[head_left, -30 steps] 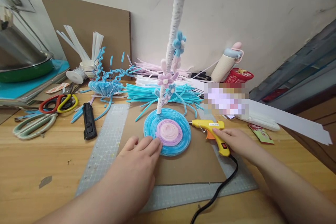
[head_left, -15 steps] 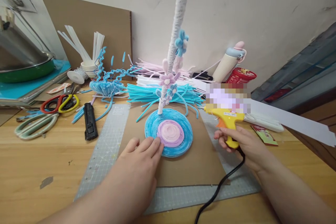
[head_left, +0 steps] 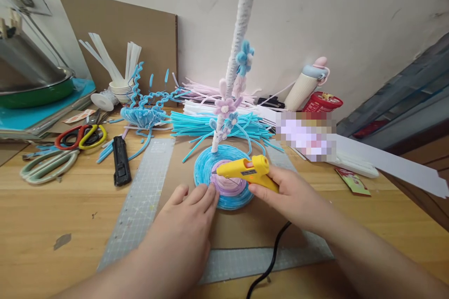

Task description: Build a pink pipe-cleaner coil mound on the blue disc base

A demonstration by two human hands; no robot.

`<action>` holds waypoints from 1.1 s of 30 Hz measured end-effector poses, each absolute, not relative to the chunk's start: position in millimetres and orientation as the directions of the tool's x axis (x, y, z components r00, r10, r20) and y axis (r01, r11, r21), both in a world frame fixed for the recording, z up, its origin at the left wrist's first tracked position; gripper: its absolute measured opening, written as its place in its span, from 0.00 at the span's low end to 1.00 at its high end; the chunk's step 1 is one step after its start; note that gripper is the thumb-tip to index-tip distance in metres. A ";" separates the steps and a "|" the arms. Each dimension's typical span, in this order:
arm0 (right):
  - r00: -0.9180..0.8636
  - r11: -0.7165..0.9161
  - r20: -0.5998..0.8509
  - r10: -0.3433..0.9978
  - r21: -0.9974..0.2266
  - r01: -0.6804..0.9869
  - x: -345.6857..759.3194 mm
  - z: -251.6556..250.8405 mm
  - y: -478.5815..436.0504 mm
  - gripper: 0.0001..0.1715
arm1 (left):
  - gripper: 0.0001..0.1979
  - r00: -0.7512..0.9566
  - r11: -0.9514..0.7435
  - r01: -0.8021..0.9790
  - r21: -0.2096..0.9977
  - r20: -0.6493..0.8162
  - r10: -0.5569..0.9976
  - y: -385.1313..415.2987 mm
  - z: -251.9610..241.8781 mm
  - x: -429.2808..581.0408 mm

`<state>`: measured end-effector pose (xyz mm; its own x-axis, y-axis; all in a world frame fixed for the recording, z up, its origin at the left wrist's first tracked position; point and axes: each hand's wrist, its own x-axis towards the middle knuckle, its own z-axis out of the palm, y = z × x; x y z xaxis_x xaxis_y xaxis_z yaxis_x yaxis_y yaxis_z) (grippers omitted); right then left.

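Observation:
A round disc (head_left: 203, 163) of coiled fuzzy pipe cleaners, blue outside with a purple ring and a pink middle, lies on a brown cardboard sheet (head_left: 256, 229). My left hand (head_left: 189, 219) has its bent fingers together on the disc's near-left part, fingertips at the purple ring; their undersides are hidden. In my right hand (head_left: 294, 196) is a yellow glue gun (head_left: 242, 168), pointing left, its nozzle above the left side of the purple ring. From the disc's far edge rises a white wrapped stem (head_left: 234, 56) with blue and purple fuzzy flowers (head_left: 225, 106) on it.
Blue pipe cleaners (head_left: 196, 124) lie behind the disc. Left are a black utility knife (head_left: 121, 161), scissors (head_left: 52, 166) and a curly blue piece (head_left: 142, 114). A bottle (head_left: 303, 88) stands back right. A black cord (head_left: 271, 257) trails in front over the cutting mat (head_left: 238, 264).
My right hand has brought the glue gun left, from beside the cardboard to over the disc, and turned it. My left hand stays at the same place on the disc.

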<state>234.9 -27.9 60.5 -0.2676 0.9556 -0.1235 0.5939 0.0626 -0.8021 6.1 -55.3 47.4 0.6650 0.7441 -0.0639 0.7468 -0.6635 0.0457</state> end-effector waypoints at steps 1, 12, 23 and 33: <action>-0.277 0.073 -0.124 0.953 -0.792 0.606 232.3 61.0 -26.1 0.18 | 0.29 0.669 -0.667 0.744 0.043 -0.066 0.741 -55.1 47.6 6.3; -0.305 0.077 -0.162 0.939 -0.764 0.641 231.7 58.7 -25.4 0.19 | 0.27 0.683 -0.683 0.730 0.024 -0.047 0.729 -54.6 45.8 5.6; -0.305 0.154 -0.089 0.948 -0.711 0.686 230.8 58.8 -23.6 0.18 | 0.27 0.682 -0.682 0.731 0.018 -0.029 0.730 -54.9 44.6 5.1; -0.299 0.148 -0.103 0.949 -0.693 0.706 233.8 57.4 -23.2 0.19 | 0.27 0.677 -0.676 0.736 0.038 -0.031 0.735 -53.6 44.0 5.1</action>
<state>233.8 -23.2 57.4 -0.2991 0.9487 -0.1026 0.7061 0.1477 -0.6925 5.1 -53.6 44.0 0.6769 0.7354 -0.0307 0.7360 -0.6759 0.0375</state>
